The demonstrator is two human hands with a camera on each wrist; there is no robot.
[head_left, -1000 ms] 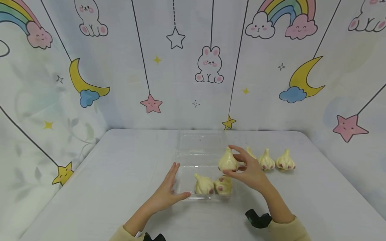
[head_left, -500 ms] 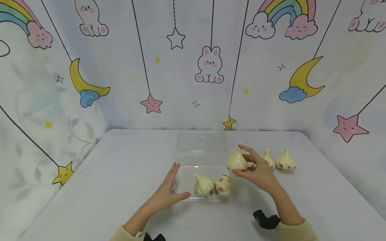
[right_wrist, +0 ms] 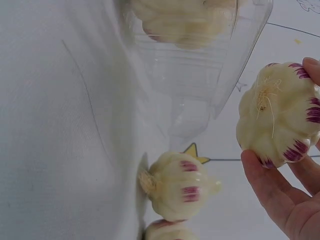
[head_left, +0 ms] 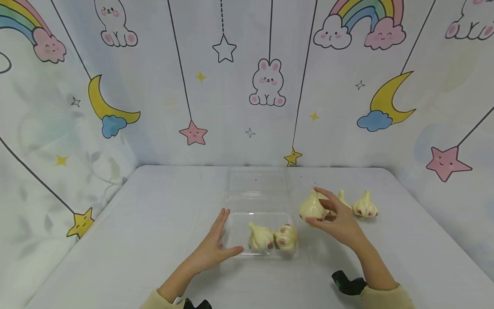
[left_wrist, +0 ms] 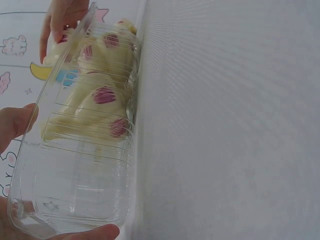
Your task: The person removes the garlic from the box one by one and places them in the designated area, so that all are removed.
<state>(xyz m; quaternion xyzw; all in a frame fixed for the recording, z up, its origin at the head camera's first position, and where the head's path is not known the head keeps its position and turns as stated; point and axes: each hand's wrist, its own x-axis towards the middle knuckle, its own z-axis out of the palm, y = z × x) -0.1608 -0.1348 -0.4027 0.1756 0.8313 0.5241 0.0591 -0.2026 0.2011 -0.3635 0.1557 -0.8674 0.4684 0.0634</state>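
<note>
My right hand point(head_left: 335, 216) pinches a pale garlic bulb point(head_left: 312, 206) by its neck and base, just right of the clear plastic clamshell box point(head_left: 236, 227). Purple streaks and dry root threads show on this held bulb point(right_wrist: 275, 117) in the right wrist view. With fingers and thumb spread nearly straight, my left hand point(head_left: 216, 244) rests against the box's left side and front edge. Inside the box, toward its right end, lie two garlic bulbs, one tipped on its side point(head_left: 261, 237) and one with its base showing point(head_left: 286, 237).
More garlic bulbs stand in a row to the right on the white table point(head_left: 154, 206); the outermost bulb point(head_left: 365, 205) shows fully, others are partly behind my right hand. The box's lid point(head_left: 257, 182) lies folded back. A patterned curtain point(head_left: 231, 86) hangs behind the table.
My right hand has moved right with the garlic bulb, from over the box's right edge to beside it, in front of the row. My left hand and the box stay put.
</note>
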